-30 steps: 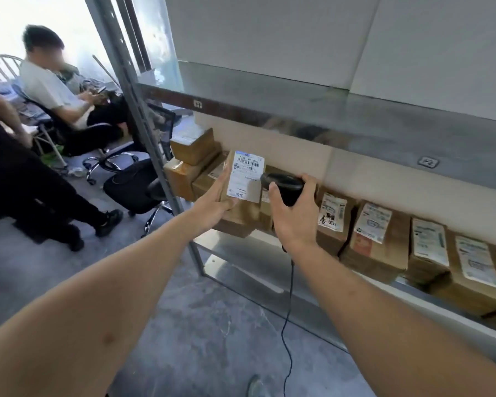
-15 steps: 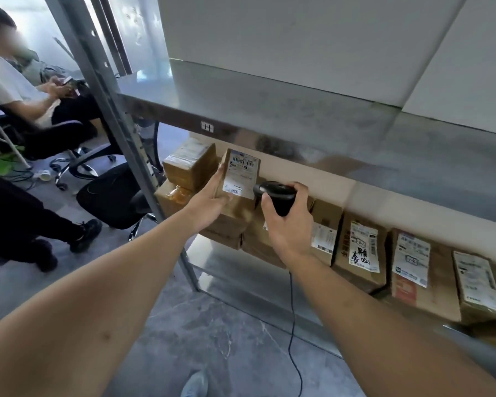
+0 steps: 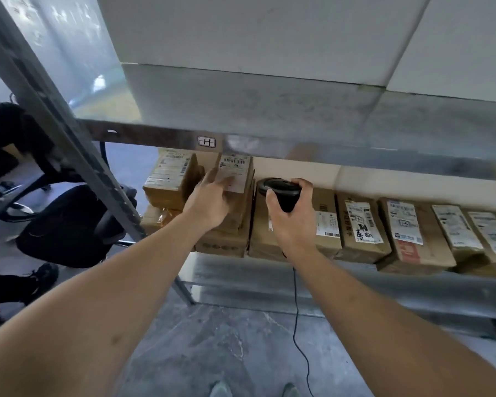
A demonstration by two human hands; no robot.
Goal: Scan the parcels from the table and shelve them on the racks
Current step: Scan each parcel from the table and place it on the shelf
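- On the lower shelf of the grey metal rack, a small brown cardboard parcel with a white barcode label stands upright on top of other boxes, just under the shelf above.
- The left hand rests against the front of this parcel, its fingers straight and lying on the label; the thumb is beside the parcel's left edge.
- The right hand grips a black handheld barcode scanner, its fingers curled round the handle, the scanner's head level with the parcel and just to its right.
- A thin black cable hangs from under the right hand down to the grey floor.
- To the left of the parcel stands another brown labelled box, touching or nearly touching it; I cannot tell which.
- To the right, a row of brown labelled cartons lines the same shelf.
- Beyond the rack's slanted upright post sits a black office chair.
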